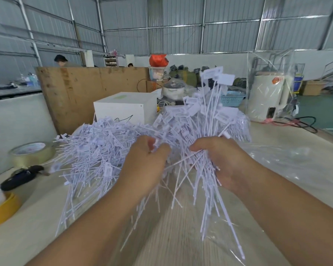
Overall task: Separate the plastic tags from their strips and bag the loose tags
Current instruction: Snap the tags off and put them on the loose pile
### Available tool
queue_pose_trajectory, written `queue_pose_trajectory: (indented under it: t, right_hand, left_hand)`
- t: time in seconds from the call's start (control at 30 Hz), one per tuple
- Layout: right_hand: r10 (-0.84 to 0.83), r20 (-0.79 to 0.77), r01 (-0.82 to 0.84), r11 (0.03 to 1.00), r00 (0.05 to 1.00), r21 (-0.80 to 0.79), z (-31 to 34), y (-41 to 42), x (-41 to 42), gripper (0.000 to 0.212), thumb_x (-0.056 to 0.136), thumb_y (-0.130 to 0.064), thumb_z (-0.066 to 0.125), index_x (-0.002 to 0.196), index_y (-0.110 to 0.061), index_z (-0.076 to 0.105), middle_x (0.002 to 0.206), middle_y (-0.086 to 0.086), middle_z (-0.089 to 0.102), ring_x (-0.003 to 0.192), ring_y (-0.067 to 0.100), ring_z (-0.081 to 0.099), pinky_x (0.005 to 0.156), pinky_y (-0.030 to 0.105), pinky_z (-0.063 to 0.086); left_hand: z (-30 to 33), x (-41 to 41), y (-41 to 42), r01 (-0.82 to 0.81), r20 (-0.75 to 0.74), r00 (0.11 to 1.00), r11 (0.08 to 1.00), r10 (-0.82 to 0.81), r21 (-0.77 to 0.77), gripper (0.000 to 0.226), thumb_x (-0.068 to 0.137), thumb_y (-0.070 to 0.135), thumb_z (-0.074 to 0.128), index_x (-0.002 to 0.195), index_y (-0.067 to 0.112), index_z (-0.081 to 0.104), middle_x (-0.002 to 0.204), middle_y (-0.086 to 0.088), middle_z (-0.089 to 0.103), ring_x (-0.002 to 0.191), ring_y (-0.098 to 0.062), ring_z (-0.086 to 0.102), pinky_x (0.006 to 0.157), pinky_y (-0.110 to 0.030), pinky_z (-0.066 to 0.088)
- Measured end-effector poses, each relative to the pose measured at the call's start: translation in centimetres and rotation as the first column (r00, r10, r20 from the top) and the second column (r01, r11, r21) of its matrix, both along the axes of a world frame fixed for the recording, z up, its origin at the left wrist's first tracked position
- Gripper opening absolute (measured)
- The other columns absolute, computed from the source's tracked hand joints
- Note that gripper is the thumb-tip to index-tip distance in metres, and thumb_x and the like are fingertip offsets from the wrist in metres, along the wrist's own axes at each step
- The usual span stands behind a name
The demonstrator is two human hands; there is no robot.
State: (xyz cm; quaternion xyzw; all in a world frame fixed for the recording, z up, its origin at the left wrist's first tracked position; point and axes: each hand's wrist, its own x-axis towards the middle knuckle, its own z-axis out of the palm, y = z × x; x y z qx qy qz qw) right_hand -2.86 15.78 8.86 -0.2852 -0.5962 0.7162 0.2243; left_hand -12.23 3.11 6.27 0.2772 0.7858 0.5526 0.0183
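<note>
- Judging by their look, the plastic tags [96, 150] are very light, thin and springy: long white stems with small flat label heads, likely to tangle, splay and slide out of a loose grip.
- Taking hold low on the stems, where many run side by side, seems the surest grip; the label heads look too small and slick for it.
- Gripping a fanned bundle [206, 120] of tags, the right hand [221, 160] has its fingers curled round the stems; heads point toward 12 o'clock, stem tips trail toward 6 o'clock past the wrist.
- Reaching in from 9 o'clock of that bundle, the left hand [142, 166] pinches a white piece between thumb and fingertips, touching the bundle's near edge.
- Lying on the worktop [181, 237], the large loose heap spreads from 9 to 11 o'clock of the left hand.
- Sitting under and at 3 o'clock of the right hand, a clear plastic bag [288, 162] is crumpled flat; whether its mouth is open I cannot tell.
</note>
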Motion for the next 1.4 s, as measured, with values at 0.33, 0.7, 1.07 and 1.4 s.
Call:
queue_pose_trajectory:
  t: [0.33,0.7,1.07,1.4]
  right_hand:
    - [0.127,-0.096,-0.115,0.986,0.987,0.121,0.3,-0.7,2.0,0.045,0.073,0.003,0.068,0.117,-0.001,0.063,0.114,0.02,0.068,0.11,0.039,0.062,0.104,0.056,0.042]
    - [0.212,0.101,-0.226,0.959,0.972,0.168,0.1,-1.1,2.5,0.058,0.063,-0.016,0.077,0.119,-0.014,0.063,0.117,0.012,0.068,0.108,0.032,0.063,0.102,0.053,0.045]
    - [0.166,0.149,-0.196,0.955,0.975,0.222,0.1,-0.6,2.7,0.143,0.024,-0.054,0.088,0.149,-0.015,0.032,0.141,0.007,0.053,0.126,0.025,0.052,0.109,0.047,0.037]
    - [0.185,0.229,-0.236,0.946,0.956,0.221,-0.2,0.3,2.8,0.046,0.063,-0.016,0.079,0.107,-0.007,0.071,0.123,0.012,0.065,0.122,0.028,0.055,0.109,0.048,0.037]
  left_hand:
    - [1.1,0.0,2.2,0.359,0.554,0.647,0.851,-0.523,0.384,0.047,0.09,0.06,0.05,0.12,0.028,0.066,0.099,-0.004,0.072,0.087,-0.028,0.066,0.069,-0.034,0.047]
    - [2.5,4.1,3.6,0.181,0.625,0.553,0.812,-0.551,0.555,0.064,0.095,0.063,0.033,0.112,0.011,0.068,0.095,-0.012,0.075,0.085,-0.022,0.073,0.073,-0.033,0.059]
    - [2.3,5.3,3.1,0.254,0.631,0.544,0.826,-0.552,0.504,0.06,0.096,0.056,0.034,0.114,0.009,0.066,0.106,-0.018,0.072,0.096,-0.027,0.07,0.07,-0.033,0.057]
    - [3.3,5.1,2.6,0.371,0.605,0.589,0.844,-0.536,0.387,0.051,0.1,0.033,0.035,0.137,-0.001,0.045,0.12,-0.017,0.065,0.109,-0.019,0.064,0.101,-0.032,0.046]
